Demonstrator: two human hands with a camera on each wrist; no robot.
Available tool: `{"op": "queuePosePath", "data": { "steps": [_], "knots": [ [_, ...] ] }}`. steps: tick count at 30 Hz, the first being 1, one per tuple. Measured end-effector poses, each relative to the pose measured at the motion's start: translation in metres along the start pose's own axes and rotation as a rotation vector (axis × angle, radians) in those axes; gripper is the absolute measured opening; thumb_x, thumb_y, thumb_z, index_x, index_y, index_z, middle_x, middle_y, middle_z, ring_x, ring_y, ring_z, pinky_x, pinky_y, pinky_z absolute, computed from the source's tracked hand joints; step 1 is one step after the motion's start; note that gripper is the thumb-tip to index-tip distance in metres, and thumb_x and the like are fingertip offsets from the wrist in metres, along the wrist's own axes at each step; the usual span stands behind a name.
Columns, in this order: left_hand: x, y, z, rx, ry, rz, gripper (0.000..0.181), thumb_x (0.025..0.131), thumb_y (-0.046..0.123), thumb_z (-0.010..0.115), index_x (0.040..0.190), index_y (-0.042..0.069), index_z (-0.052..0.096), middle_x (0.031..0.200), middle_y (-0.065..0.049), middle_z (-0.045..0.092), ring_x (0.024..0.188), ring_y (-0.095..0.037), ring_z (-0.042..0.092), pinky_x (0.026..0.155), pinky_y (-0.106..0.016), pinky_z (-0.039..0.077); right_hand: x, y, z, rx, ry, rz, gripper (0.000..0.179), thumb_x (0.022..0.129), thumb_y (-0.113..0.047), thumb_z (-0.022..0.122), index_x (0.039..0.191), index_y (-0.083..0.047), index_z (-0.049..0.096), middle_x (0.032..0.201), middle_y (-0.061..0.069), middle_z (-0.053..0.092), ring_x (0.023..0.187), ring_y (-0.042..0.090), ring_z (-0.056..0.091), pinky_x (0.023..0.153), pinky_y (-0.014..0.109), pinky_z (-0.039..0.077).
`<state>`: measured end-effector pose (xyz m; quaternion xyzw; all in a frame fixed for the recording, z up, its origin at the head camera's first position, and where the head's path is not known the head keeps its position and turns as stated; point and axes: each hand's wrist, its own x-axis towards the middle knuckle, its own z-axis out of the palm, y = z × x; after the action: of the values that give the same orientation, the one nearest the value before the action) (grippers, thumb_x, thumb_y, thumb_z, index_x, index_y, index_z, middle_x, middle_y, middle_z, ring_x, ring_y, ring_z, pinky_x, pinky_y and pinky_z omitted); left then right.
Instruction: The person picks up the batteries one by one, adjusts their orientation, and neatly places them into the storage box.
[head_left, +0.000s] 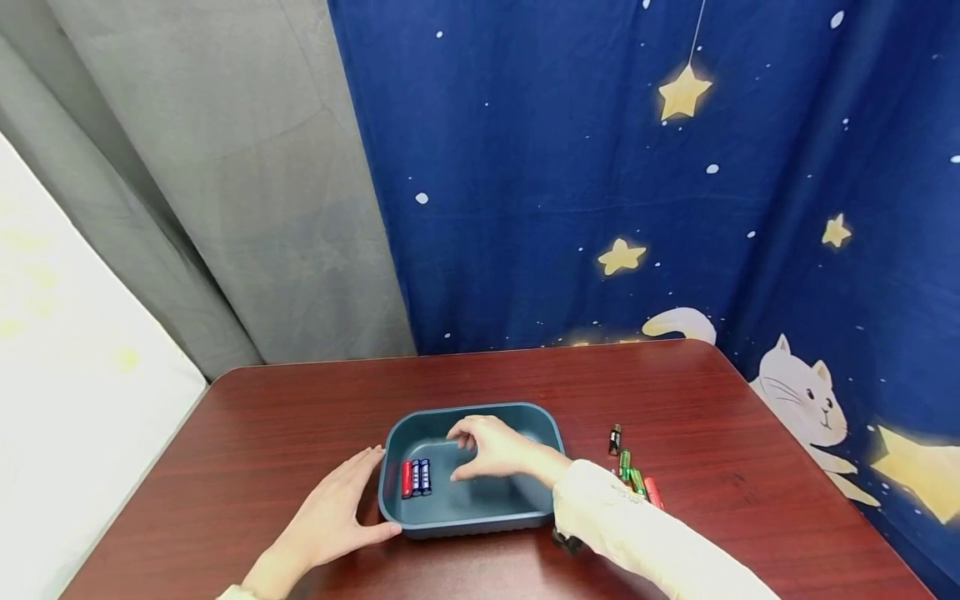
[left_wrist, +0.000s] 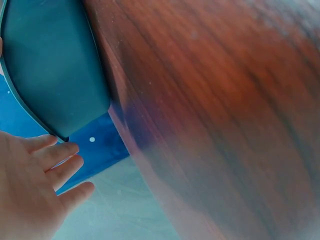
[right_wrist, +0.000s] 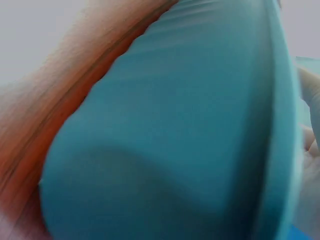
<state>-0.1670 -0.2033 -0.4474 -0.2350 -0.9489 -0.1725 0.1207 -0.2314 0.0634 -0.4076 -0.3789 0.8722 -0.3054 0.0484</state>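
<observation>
On the table sits a blue-green plastic bin (head_left: 465, 527). A red battery (head_left: 407, 479) and two dark blue batteries (head_left: 422, 477) stand side by side inside it, by its left end. My left hand (head_left: 330, 510) is at the bin's left side, fingers extended, with fingertips at the rim and the thumb by the front left corner. Over the middle of the bin is my right hand (head_left: 491, 450), its fingers loosely bent and the thumb apart, with nothing visible between them. In the right wrist view the bin's outer wall (right_wrist: 165, 115) hides most of that hand.
Right of the bin lie a black battery (head_left: 615, 439), green batteries (head_left: 625, 463) and a red battery (head_left: 653, 493), partly covered by the right sleeve (head_left: 622, 517). A small dark object (head_left: 567, 542) shows under that sleeve. Curtains (head_left: 525, 208) hang behind the table (head_left: 300, 408).
</observation>
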Motion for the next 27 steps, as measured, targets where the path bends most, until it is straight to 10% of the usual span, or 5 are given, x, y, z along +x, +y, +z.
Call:
{"op": "queuePosePath", "data": {
  "steps": [15,27],
  "knots": [
    [-0.001,0.002,-0.001,0.009,0.012,0.001,0.093,0.064,0.064,0.067,0.134,0.006,0.044,0.132,-0.01,0.048,0.123,-0.03,0.042,0.097,-0.047,0.038,-0.052,0.026,-0.046,0.141,0.283,-0.001,0.046,0.069,-0.022,0.078,0.108,-0.005,0.061,0.087,-0.001,0.059,0.079,0.02,0.056,0.064,0.029,0.051],
    [-0.001,0.001,0.0,0.008,0.004,0.0,0.093,0.064,0.064,0.067,0.134,0.006,0.044,0.132,-0.009,0.049,0.123,-0.028,0.042,0.097,-0.047,0.038,-0.103,0.075,-0.071,0.101,0.446,0.187,0.043,0.069,-0.017,0.078,0.106,-0.003,0.061,0.083,0.002,0.057,0.069,0.02,0.056,0.061,0.031,0.051]
  ]
}}
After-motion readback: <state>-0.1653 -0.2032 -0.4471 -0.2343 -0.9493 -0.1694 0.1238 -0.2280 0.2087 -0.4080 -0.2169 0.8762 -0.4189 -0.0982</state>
